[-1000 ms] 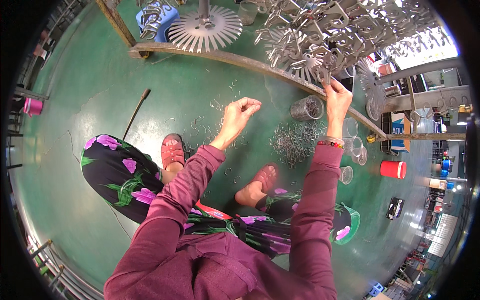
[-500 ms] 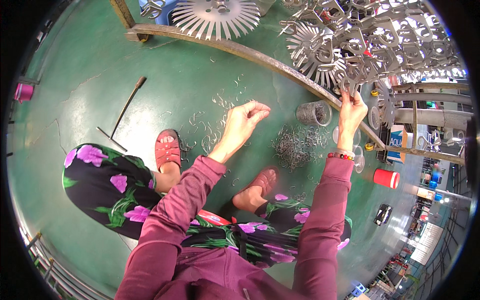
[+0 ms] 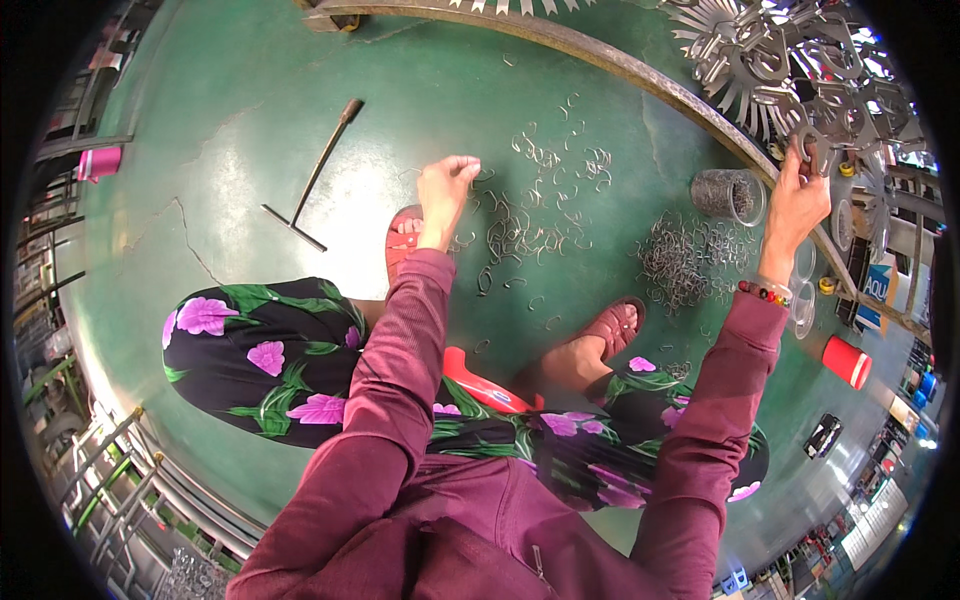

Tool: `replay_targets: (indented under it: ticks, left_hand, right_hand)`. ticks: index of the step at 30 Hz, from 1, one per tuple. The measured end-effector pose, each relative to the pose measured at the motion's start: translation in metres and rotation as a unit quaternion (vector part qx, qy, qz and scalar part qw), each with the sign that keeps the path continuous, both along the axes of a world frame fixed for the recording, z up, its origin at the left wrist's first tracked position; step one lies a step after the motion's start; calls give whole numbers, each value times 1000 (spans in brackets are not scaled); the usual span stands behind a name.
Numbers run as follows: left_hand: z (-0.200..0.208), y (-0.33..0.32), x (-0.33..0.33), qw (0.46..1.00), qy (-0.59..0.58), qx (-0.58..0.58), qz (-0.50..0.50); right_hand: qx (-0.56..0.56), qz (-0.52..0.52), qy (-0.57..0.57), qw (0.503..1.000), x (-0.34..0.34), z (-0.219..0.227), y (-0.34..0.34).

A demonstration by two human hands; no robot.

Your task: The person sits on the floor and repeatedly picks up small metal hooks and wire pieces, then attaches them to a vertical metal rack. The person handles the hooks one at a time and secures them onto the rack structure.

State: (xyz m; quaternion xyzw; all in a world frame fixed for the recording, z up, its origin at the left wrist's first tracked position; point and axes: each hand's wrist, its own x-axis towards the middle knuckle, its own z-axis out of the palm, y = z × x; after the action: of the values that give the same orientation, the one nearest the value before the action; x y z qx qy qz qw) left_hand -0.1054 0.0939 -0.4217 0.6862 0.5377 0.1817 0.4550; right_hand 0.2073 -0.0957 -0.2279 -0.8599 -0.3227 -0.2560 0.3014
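Note:
My left hand (image 3: 443, 196) hovers above the floor near my sandal (image 3: 401, 243), its fingertips pinched together. Whatever is in that pinch, if anything, is too small to make out. Up at the right, my right hand (image 3: 798, 208) has its thumb and fingers closed on a flat metal plate with a rounded opening (image 3: 811, 146), at the near edge of a hanging mass of similar metal plates (image 3: 830, 75). Small curved wire clips (image 3: 525, 232) lie scattered on the floor between my hands. A denser heap of clips (image 3: 682, 262) sits below a clear jar lying on its side (image 3: 712, 192).
A metal rail (image 3: 620, 65) curves across the far side. On the floor at left lies a T-handled rod (image 3: 318, 180). A red cylinder (image 3: 846, 362) and a blue-and-white box (image 3: 875, 297) are at the right. A red plastic stool (image 3: 480, 385) shows beneath me.
The view has shifted left and nearer, so the far metal disc is mostly out of sight. My left hand has drawn left, away from the right hand, which stays at the metal plates.

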Motion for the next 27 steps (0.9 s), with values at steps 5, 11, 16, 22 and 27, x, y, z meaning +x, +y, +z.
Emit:
replay_targets:
  ticks: [5, 11, 16, 22, 27]
  left_hand:
    - [-37, -35, 8, 992, 17, 25, -123]
    - [-40, -51, 55, 962, 79, 115, -234]
    - [-44, -45, 81, 963, 63, 163, -207]
    - [-63, -41, 80, 930, 53, 257, -256]
    - [-65, -40, 62, 927, 52, 254, -272]
  right_hand:
    - [79, 42, 8, 996, -4, -9, 1]
    - [118, 39, 39, 991, 0, -13, -5]
    - [88, -1, 73, 993, -4, -10, -10]
    - [148, 46, 28, 988, 2, -16, -11]
    - [169, 52, 13, 984, 0, -15, -8]
